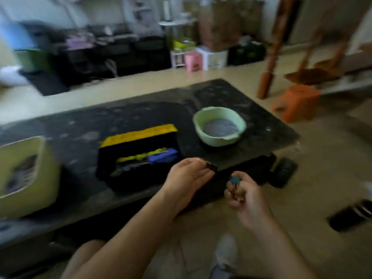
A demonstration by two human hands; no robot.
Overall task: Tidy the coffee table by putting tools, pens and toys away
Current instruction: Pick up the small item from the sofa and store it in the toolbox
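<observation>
Well, the picture I'm getting is badly blurred. My left hand [189, 175] hangs over the near edge of the coffee table [80, 125] and pinches a small dark object [211, 168] at its fingertips, with the object's long axis pointing right, past the fingers. My right hand [244, 198], just off the table edge, is curled round a teal piece [234, 180] that sticks up out of the fist; what it is I cannot tell. Left of both hands stands the black toolbox [124, 180], long axis running along the table, with its yellow lid [138, 134] raised on the far side. Inside, a blue tool [163, 156] and a yellow tool [141, 157] lie lengthwise. Beyond them sits a green basin [217, 140].
</observation>
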